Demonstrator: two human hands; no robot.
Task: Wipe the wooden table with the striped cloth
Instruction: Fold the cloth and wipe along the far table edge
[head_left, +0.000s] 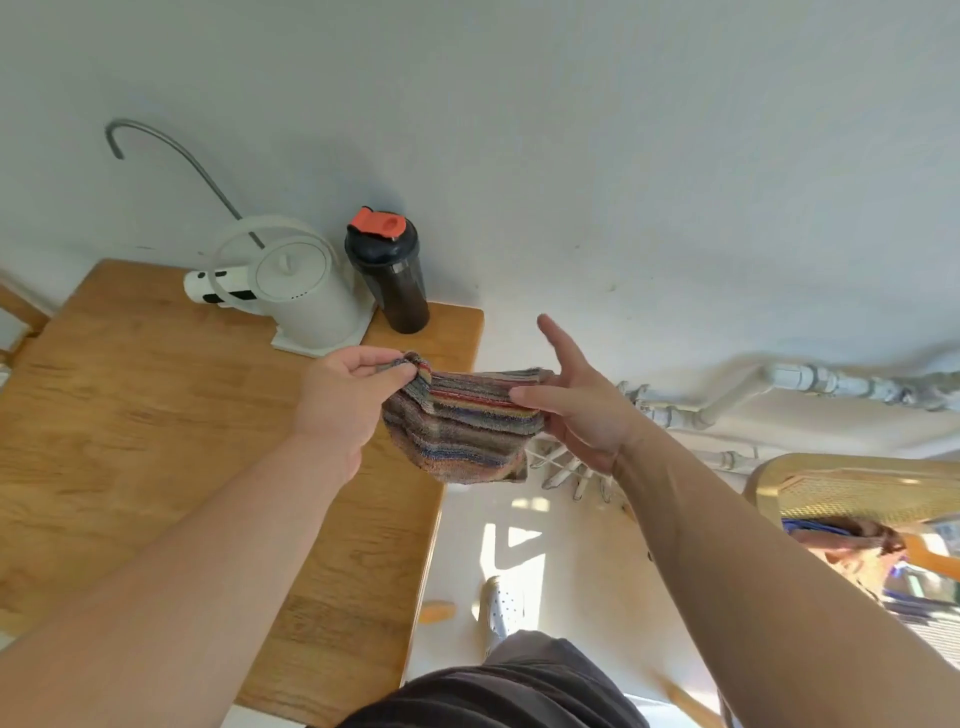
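The striped cloth (460, 426) hangs folded in the air over the right edge of the wooden table (156, 415). My left hand (348, 395) pinches its upper left corner between thumb and fingers. My right hand (576, 400) holds the cloth's right end, thumb on top and palm underneath, with the other fingers stretched straight out. The cloth is above the table surface and does not touch it.
A white kettle (301, 291) on its base and a black shaker bottle (392, 270) with an orange lid stand at the table's far edge by the wall. White pipes (779, 384) run along the wall at right. A wicker chair (857, 488) is lower right.
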